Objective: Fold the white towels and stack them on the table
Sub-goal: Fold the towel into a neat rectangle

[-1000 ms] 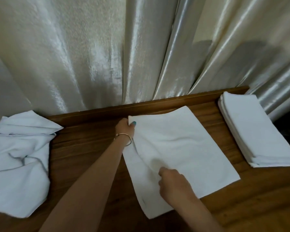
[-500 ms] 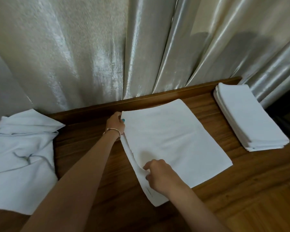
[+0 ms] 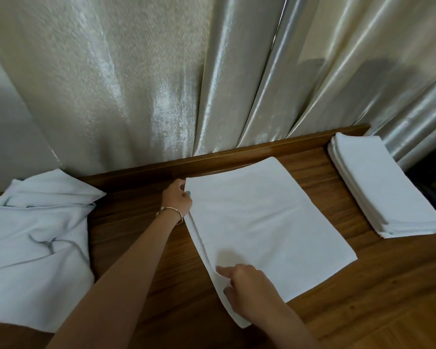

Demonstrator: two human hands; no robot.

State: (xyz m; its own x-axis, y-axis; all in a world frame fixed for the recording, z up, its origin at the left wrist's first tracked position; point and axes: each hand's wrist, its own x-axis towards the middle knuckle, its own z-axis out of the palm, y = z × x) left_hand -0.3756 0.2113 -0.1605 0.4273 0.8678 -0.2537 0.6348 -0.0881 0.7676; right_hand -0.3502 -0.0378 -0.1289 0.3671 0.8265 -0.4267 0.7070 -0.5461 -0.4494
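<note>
A white towel point(image 3: 267, 222) lies folded flat in the middle of the wooden table point(image 3: 141, 243). My left hand point(image 3: 178, 201) pinches its far left corner, thumb on top. My right hand point(image 3: 247, 288) pinches the towel's near left edge, where the layers lift slightly. A neat stack of folded white towels point(image 3: 378, 187) sits at the far right of the table. A rumpled heap of unfolded white towels point(image 3: 33, 238) lies at the left.
Shiny pale curtains point(image 3: 186, 84) hang right behind the table's raised back edge point(image 3: 237, 157). Bare wood shows between the heap and the folded towel, and along the near right side. A dark gap point(image 3: 431, 182) lies beyond the stack.
My right hand slid nearer along the towel's left edge. My left hand keeps the far corner. The view shifted slightly.
</note>
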